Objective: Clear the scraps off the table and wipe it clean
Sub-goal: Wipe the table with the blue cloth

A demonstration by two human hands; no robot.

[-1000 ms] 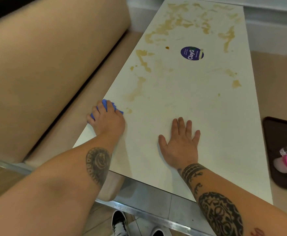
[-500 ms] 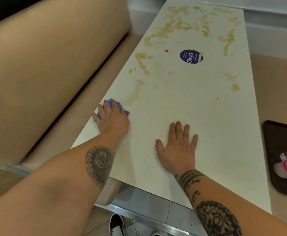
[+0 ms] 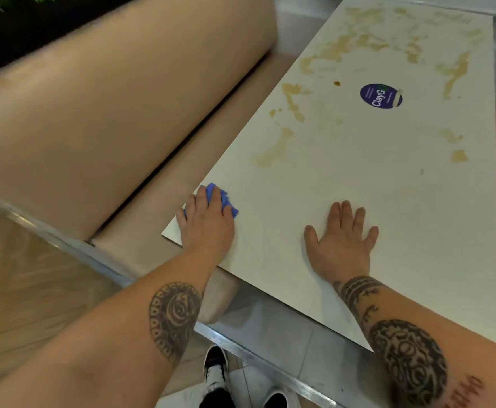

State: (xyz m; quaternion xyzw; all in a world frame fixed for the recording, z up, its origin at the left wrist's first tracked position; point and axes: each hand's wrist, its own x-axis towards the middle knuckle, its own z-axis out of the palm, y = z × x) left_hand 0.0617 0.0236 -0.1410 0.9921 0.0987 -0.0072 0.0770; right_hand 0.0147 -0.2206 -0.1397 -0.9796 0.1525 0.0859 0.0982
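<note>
Fingers [image 3: 208, 198] of the left hand [image 3: 208, 222] are pressing flat on a blue cloth [image 3: 229, 203] for wiping pressure; the right hand [image 3: 341, 242] is lying splayed, empty, bracing the table [image 3: 417, 231]. Brown smears [image 3: 273, 151] are waiting beyond both fingertips.

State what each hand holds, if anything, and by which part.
The left hand presses a blue cloth flat on the table, its palm and fingers covering most of it. The right hand holds nothing, lying flat on the table.
</note>
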